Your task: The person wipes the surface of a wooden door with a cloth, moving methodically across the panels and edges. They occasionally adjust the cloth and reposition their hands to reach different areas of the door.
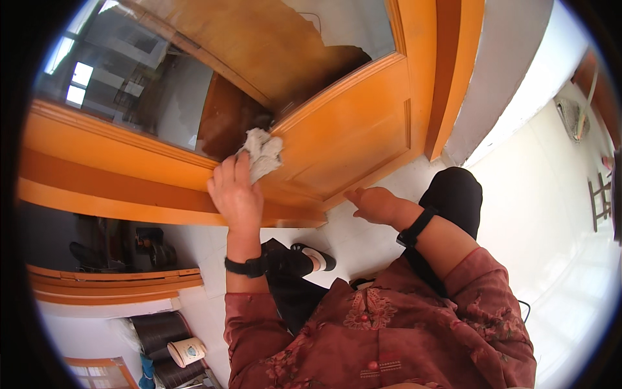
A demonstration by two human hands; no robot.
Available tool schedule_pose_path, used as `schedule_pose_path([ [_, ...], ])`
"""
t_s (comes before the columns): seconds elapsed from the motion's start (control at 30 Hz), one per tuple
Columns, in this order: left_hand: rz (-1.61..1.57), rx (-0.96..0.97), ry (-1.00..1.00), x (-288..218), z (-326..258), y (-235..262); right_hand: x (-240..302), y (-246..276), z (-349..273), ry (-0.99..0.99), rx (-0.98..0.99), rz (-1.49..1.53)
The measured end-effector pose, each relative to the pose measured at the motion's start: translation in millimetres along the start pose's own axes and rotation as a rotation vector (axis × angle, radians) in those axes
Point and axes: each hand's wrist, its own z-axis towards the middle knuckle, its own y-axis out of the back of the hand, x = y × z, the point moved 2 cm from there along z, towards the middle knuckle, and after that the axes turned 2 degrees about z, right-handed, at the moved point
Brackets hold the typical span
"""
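My left hand is closed on a crumpled pale grey cloth. The cloth rests against the orange wooden door, at the lower corner of its glass pane. Some of my left fingers are bent and partly covered by the cloth. My right hand is off to the right, low in front of the door's bottom panel. Its fingers look loosely stretched out and hold nothing. Both wrists carry black bands.
The orange door frame meets a pale wall at right. On the white floor stands a wooden stool, far right. A pale cup-shaped container sits on a dark surface at lower left. My shoe is near the door's bottom edge.
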Motion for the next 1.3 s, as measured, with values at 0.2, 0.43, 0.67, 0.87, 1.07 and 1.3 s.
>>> schedule_pose_path([
  [0.2, 0.071, -0.062, 0.004, -20, 4, -16, 9, -8, -2, 0.155, 0.044, -0.064],
  [0.43, 0.04, -0.16, -0.151, -92, 61, -33, 22, -11, 0, 0.204, 0.008, -0.005],
  [0.67, 0.0, -0.096, -0.219, -168, 118, -45, 24, 24, -18, 0.164, -0.12, 0.218],
  [0.87, -0.069, -0.132, -0.279, -221, 157, -46, 13, 15, -13, 0.147, -0.144, 0.13],
  [1.07, -0.155, -0.154, -0.295, -227, 158, -44, -14, -13, 10, 0.101, -0.128, -0.08],
  [1.3, -0.144, -0.038, -0.271, -166, 117, -44, -28, -15, 9, 0.038, -0.248, -0.116],
])
